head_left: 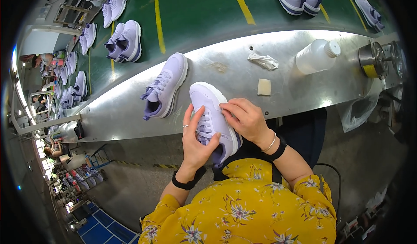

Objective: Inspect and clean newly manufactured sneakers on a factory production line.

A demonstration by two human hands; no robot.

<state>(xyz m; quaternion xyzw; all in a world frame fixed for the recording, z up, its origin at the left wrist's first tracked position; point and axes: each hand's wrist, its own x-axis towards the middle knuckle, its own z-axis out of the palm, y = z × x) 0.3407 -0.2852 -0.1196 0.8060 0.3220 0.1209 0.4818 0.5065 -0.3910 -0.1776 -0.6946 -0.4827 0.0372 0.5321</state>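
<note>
A lavender sneaker point(204, 95) with a white sole is held in front of me, toe pointing away, over the near edge of the metal bench. My left hand point(196, 146) grips it across the laces, thumb on one side and fingers on the other. Against the shoe's right side, near the sole edge, my right hand point(246, 119) has thumb and fingertips pinched together. Whatever small thing may be in that pinch is hidden. The matching sneaker point(168, 79) rests on the bench to the left, touched by neither hand.
Along the metal bench point(226, 48) lie a crumpled white cloth point(263, 61), a small cream block point(264, 87), a translucent bottle point(313, 57) and a round metal container point(371, 60). Beyond runs a green conveyor belt point(191, 13) with several pairs of sneakers point(126, 42). A plastic bag point(359, 109) hangs at right.
</note>
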